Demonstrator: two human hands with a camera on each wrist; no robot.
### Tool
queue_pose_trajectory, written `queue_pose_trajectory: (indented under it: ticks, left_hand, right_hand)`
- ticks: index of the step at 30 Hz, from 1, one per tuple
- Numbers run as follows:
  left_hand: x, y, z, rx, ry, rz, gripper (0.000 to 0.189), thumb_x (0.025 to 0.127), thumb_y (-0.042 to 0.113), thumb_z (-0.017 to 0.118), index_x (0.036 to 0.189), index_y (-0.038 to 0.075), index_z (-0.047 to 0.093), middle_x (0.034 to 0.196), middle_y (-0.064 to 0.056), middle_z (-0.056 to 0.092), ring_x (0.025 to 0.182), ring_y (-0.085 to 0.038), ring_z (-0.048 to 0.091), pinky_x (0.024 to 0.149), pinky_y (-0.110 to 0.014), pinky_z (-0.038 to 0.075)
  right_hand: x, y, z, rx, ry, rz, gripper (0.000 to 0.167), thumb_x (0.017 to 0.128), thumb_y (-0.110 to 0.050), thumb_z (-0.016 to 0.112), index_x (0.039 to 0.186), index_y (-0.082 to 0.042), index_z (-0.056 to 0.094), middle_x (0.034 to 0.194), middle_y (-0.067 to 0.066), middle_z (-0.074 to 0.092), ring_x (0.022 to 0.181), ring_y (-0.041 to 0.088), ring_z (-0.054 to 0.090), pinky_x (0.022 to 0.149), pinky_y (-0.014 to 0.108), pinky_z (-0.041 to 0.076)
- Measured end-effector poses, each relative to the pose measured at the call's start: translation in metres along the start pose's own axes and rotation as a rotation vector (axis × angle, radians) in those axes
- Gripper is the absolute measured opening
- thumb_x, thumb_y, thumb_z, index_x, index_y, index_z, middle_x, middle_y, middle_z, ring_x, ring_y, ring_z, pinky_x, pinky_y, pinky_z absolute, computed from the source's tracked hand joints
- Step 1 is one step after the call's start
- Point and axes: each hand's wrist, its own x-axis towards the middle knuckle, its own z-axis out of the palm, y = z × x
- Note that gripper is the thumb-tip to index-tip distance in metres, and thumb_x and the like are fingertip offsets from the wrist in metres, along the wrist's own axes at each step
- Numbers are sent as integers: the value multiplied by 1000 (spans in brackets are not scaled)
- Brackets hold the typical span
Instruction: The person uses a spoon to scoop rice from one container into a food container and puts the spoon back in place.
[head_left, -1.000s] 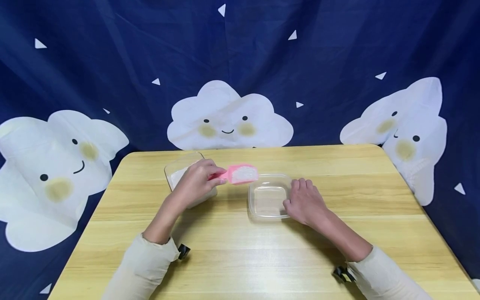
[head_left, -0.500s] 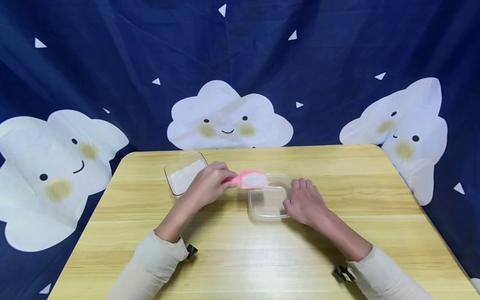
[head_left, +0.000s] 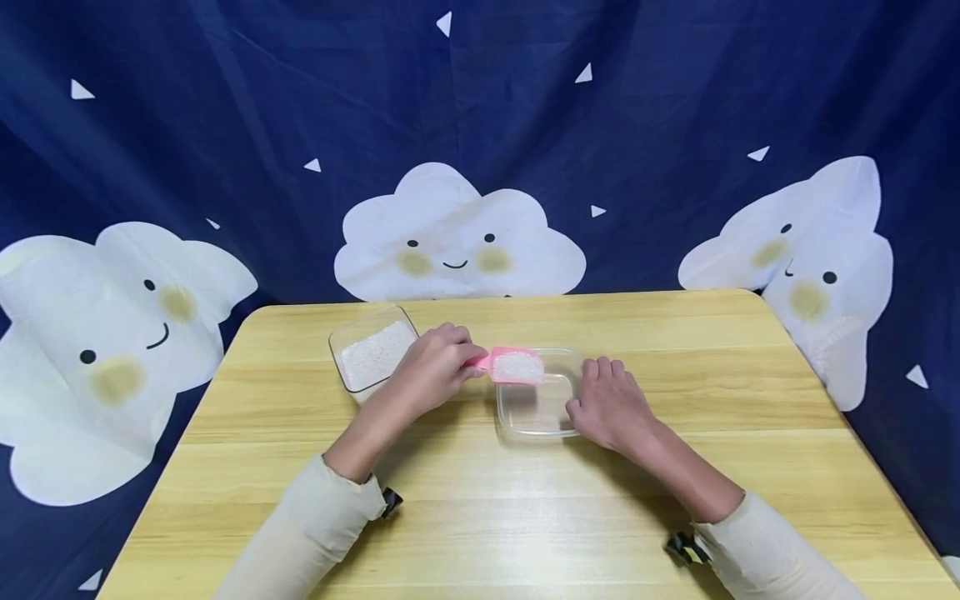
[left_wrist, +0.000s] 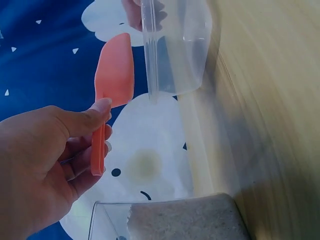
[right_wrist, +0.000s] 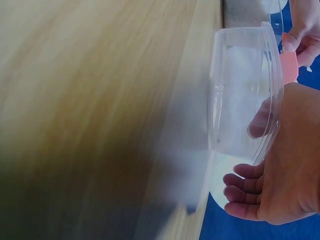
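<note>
A pink scoop point(head_left: 506, 376) heaped with white grainy stuff point(head_left: 519, 367) is pinched by its handle in my left hand point(head_left: 438, 367). In the left wrist view, thumb and fingers close on the handle of the scoop point(left_wrist: 116, 70), whose underside shows. Its blade hangs level above the left back part of a clear plastic container point(head_left: 517, 429), which looks bare inside. My right hand point(head_left: 613, 406) holds that container by its right rim. The right wrist view shows a digit through the wall of the container point(right_wrist: 240, 90) and the other fingers curled outside.
Left of my left hand stands a clear box point(head_left: 347, 333) with a dark rim, partly filled with the same white stuff and partly hidden by that hand. Both containers are on a wooden table point(head_left: 480, 517). Behind it hangs a blue curtain point(head_left: 525, 108) with clouds.
My left hand has moved right with the loaded scoop, from beside the left box to over the plastic container. More of the left box shows. My right hand stays on the rim.
</note>
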Motion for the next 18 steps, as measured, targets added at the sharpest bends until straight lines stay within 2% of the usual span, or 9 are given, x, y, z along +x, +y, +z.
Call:
queue_pose_trajectory:
  ticks: [6,18]
  left_hand:
    - [3,4,2,57,14,43,8,90,25,80,92,17,80,86,0,69,80,-19,58,69,-30,48]
    - [5,9,10,152,27,85,10,90,24,80,97,17,80,92,-1,70,84,-19,58,71,-29,47]
  right_hand:
    - [-1,-1,0,7,-1,3,45,92,-25,49,120,10,48,105,19,49,99,36,45,87,49,43]
    - [0,-1,0,13,3,8,45,92,-25,49,120,10,47,108,21,50,103,38,47,91,53,44]
